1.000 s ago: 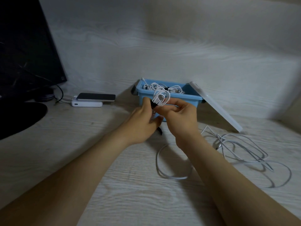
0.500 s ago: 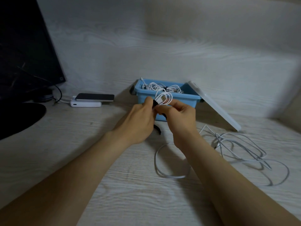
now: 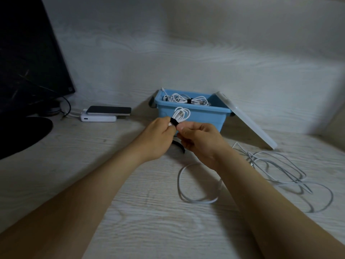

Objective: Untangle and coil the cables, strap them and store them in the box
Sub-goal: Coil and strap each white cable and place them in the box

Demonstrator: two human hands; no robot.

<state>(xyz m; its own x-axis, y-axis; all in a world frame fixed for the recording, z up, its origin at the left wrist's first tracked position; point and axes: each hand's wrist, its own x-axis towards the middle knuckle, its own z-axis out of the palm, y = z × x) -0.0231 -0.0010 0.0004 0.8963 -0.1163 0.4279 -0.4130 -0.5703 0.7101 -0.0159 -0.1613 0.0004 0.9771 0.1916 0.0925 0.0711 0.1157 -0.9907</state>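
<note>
A small coil of white cable (image 3: 181, 115) is held up in front of the blue box (image 3: 194, 114), with a black strap (image 3: 174, 122) wrapped round its lower end. My left hand (image 3: 155, 138) pinches the strap from the left. My right hand (image 3: 200, 140) grips the coil's lower end from the right, and part of the coil is hidden behind both hands. Inside the box lie strapped white cable coils (image 3: 186, 100). Loose tangled white cable (image 3: 276, 169) lies on the desk to the right, and one loop (image 3: 194, 184) runs under my right forearm.
The box's white lid (image 3: 246, 122) leans against its right side. A black strap piece (image 3: 179, 145) lies on the desk below my hands. A phone (image 3: 110, 110) rests on a white power bank (image 3: 99, 118) at the left, beside a dark monitor (image 3: 28, 53) and its round base.
My hands and the coil have dropped slightly and drawn closer together. The strap now sits wound tight round the coil's end. The loose cables on the desk have not moved.
</note>
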